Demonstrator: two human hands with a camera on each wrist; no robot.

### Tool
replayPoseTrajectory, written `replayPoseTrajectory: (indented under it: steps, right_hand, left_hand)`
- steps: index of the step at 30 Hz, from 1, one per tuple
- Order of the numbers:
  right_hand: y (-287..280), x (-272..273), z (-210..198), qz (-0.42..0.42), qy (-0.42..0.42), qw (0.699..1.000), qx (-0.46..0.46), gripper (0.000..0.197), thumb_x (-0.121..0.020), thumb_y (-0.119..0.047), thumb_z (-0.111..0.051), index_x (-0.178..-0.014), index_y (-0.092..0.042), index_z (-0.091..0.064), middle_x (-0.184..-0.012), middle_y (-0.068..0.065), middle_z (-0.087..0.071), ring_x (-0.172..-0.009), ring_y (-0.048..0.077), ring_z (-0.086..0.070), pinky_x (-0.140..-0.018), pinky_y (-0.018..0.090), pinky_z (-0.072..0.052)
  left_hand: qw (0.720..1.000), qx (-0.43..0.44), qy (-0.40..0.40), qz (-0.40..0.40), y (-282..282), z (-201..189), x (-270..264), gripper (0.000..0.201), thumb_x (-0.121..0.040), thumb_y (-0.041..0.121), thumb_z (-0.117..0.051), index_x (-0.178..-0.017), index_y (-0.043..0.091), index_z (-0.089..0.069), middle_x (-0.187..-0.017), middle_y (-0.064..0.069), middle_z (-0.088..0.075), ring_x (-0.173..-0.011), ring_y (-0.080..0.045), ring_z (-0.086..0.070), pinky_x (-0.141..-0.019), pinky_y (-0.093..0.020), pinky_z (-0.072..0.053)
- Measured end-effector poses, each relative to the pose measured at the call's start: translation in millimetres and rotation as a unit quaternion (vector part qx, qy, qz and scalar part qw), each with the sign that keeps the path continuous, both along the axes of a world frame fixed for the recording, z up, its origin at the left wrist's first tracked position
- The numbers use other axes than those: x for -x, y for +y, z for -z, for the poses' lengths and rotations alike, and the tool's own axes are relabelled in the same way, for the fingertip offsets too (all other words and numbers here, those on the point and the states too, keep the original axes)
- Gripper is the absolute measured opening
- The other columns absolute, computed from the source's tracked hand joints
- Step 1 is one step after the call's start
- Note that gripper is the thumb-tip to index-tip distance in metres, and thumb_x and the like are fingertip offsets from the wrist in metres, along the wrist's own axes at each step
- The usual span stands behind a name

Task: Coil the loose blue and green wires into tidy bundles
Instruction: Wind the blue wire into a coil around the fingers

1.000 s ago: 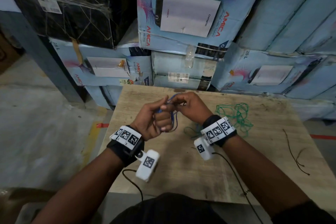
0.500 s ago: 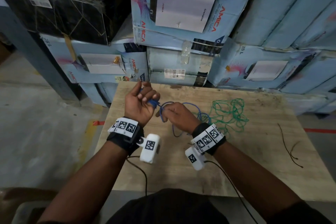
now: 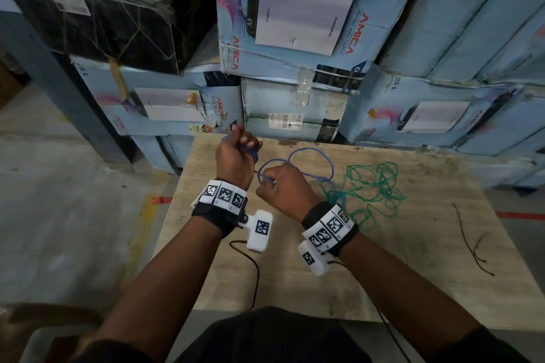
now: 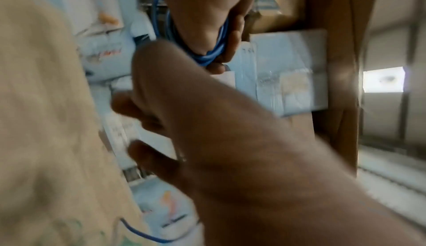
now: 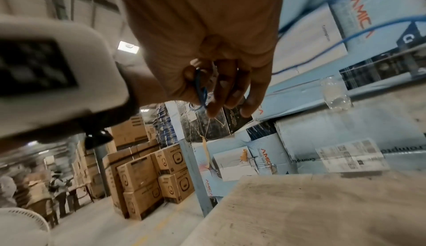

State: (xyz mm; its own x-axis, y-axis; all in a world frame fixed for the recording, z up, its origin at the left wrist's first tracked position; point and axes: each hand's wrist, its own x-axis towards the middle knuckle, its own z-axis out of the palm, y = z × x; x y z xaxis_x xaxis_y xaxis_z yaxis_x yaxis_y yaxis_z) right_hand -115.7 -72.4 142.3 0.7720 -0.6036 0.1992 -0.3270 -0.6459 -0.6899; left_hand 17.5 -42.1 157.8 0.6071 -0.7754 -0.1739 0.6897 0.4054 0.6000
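The blue wire [image 3: 313,151] is partly wound into a small coil [image 4: 213,57] round the fingers of my left hand [image 3: 244,146], which grips it near the table's far edge. Just to its right, my right hand [image 3: 267,183] pinches a strand of the same blue wire [image 5: 200,88] between thumb and fingers. A loose blue loop trails from there across the table to the right. The green wire [image 3: 375,186] lies in a loose tangle on the wooden table [image 3: 413,280], right of my right hand and untouched.
A thin black wire [image 3: 472,244] lies near the table's right side. Stacked blue cartons [image 3: 295,23] stand right behind the far edge, with a clear plastic bottle [image 5: 335,93] among them. The floor [image 3: 73,215] drops off left of the table. People stand far off [image 5: 46,186].
My hands were together over the table's middle. The left hand has moved to the far edge and turned over with the blue coil; the right hand stays beside it on the strand.
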Motion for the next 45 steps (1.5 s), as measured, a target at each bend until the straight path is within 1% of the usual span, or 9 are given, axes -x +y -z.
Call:
replayPoseTrajectory:
  steps: [3, 7, 16, 21, 24, 30, 36, 41, 45]
  right_hand:
    - [3.0, -1.2, 3.8, 0.002, 0.02, 0.997, 0.076, 0.015, -0.067, -0.01, -0.06, -0.057, -0.005, -0.05, -0.055, 0.015, -0.051, -0.058, 0.033, -0.05, -0.071, 0.04, -0.041]
    - [1.9, -1.0, 4.8, -0.003, -0.004, 0.994, 0.107, 0.007, -0.067, -0.011, -0.054, -0.065, -0.006, -0.058, -0.066, 0.014, -0.059, -0.071, 0.032, -0.054, -0.075, 0.041, -0.042]
    - [-24.3, 15.1, -0.8, 0.059, 0.0, 0.978, 0.201, 0.021, -0.077, -0.019, -0.044, -0.08, -0.017, -0.064, -0.083, 0.007, -0.058, -0.086, 0.034, -0.053, -0.068, 0.048, -0.05]
    - [-34.1, 24.6, 2.9, 0.061, -0.042, 0.98, 0.182, 0.017, -0.072, -0.008, -0.06, -0.086, -0.016, -0.064, -0.086, 0.003, -0.056, -0.089, 0.028, -0.051, -0.072, 0.038, -0.046]
    - [-45.2, 28.2, 1.8, 0.022, -0.046, 0.993, 0.107, 0.018, -0.075, -0.02, -0.061, -0.092, -0.022, -0.064, -0.081, -0.006, -0.056, -0.084, 0.021, -0.052, -0.073, 0.036, -0.046]
    - [-68.0, 37.4, 3.8, -0.027, 0.016, 0.996, 0.084, 0.006, -0.083, -0.02, -0.071, -0.086, -0.019, -0.075, -0.065, -0.008, -0.057, -0.063, 0.011, -0.054, -0.065, 0.03, -0.049]
    - [-77.8, 43.1, 20.4, 0.037, 0.21, 0.977, -0.014, 0.08, -0.099, -0.067, -0.026, -0.052, -0.014, -0.064, -0.055, 0.003, -0.065, -0.056, 0.021, -0.063, -0.071, 0.037, -0.052]
    - [-78.6, 39.6, 32.2, 0.026, 0.263, 0.953, -0.15, 0.066, -0.104, -0.055, -0.034, -0.056, -0.012, -0.046, -0.052, 0.006, -0.048, -0.05, 0.024, -0.043, -0.058, 0.032, -0.034]
    - [-76.0, 40.3, 30.7, -0.035, 0.314, 0.939, -0.132, 0.045, -0.093, -0.055, -0.061, -0.076, -0.014, -0.07, -0.073, 0.005, -0.065, -0.068, 0.02, -0.059, -0.067, 0.031, -0.043]
  left_hand:
    - [0.964, -0.11, -0.237, -0.045, -0.8, 2.3, 8.8, 0.029, -0.102, 0.017, -0.044, -0.074, 0.015, -0.049, -0.055, 0.003, -0.04, -0.053, -0.013, -0.037, -0.06, -0.029, -0.036]
    - [0.773, -0.181, -0.608, -0.018, 5.2, 6.1, 17.9, 0.025, -0.104, 0.023, -0.041, -0.083, 0.016, -0.052, -0.069, -0.006, -0.054, -0.063, -0.019, -0.052, -0.063, -0.036, -0.042]
    - [0.668, -0.273, -0.689, 0.069, 11.0, 14.1, 16.8, 0.059, -0.105, 0.041, -0.033, -0.064, 0.003, -0.053, -0.058, -0.015, -0.054, -0.055, -0.028, -0.052, -0.059, -0.046, -0.043]
    - [0.813, -0.219, -0.448, 0.301, 16.0, 12.3, 19.4, 0.056, -0.104, 0.051, -0.033, -0.069, 0.01, -0.05, -0.044, 0.0, -0.037, -0.038, -0.017, -0.03, -0.048, -0.027, -0.026]
    - [0.851, -0.178, -0.317, 0.38, 23.7, 11.4, 18.0, 0.044, -0.102, 0.041, -0.045, -0.068, 0.013, -0.047, -0.046, 0.002, -0.023, -0.037, -0.013, -0.017, -0.047, -0.024, -0.017]
    - [0.833, -0.085, -0.133, 0.53, 44.4, 8.2, 27.2, 0.033, -0.092, 0.033, -0.057, -0.064, 0.018, -0.053, -0.041, 0.007, -0.022, -0.038, -0.013, -0.01, -0.044, -0.024, -0.018]
    - [0.793, 0.113, 0.05, 0.597, 51.0, -5.2, 41.4, 0.031, -0.101, 0.026, -0.046, -0.073, 0.015, -0.052, -0.042, 0.008, -0.016, -0.037, -0.012, -0.013, -0.05, -0.028, -0.027]
    - [0.855, 0.083, 0.038, 0.51, 47.7, -1.6, 34.2, 0.031, -0.093, 0.023, -0.056, -0.063, 0.018, -0.051, -0.04, 0.008, -0.014, -0.035, -0.013, -0.01, -0.045, -0.027, -0.029]
    - [0.913, 0.003, 0.031, 0.407, 49.0, -1.2, 33.3, 0.036, -0.092, 0.023, -0.049, -0.056, 0.022, -0.043, -0.04, 0.007, -0.011, -0.034, -0.015, -0.01, -0.041, -0.025, -0.033]
